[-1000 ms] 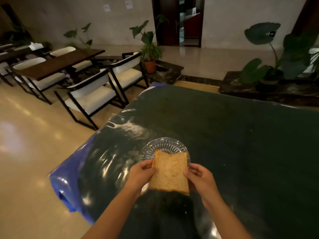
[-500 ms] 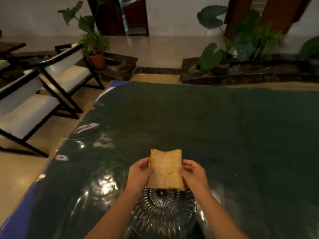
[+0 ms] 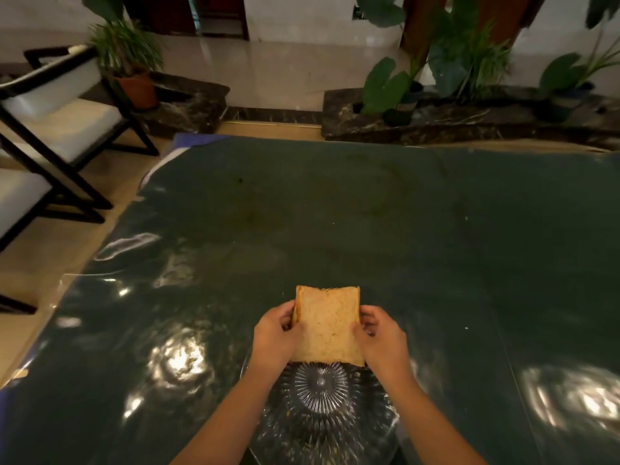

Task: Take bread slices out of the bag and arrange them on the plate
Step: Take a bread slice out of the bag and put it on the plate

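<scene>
From the head view, both hands gripped one bread slice [image 3: 327,325] by its side edges, the left hand [image 3: 273,340] pinching the left edge and the right hand [image 3: 382,340] the right edge. The slice was held flat, raised above the far rim of a clear glass plate [image 3: 322,407] that sat on the dark, plastic-covered worktop [image 3: 335,213]. No bag could be seen anywhere in view.

The likely trouble was the slice itself: soft bread pinched only at its edges could sag, tear, or fold as it came down. It also hung over the far rim rather than the middle, so a straight drop might leave it half off the plate. The glossy cover looked slippery, and a nudge could slide the plate.

Room was generous. The worktop ahead and to the right lay well apart from the hands, with its left edge near a chair [image 3: 60,115] and potted plants [image 3: 436,68] beyond the far edge
</scene>
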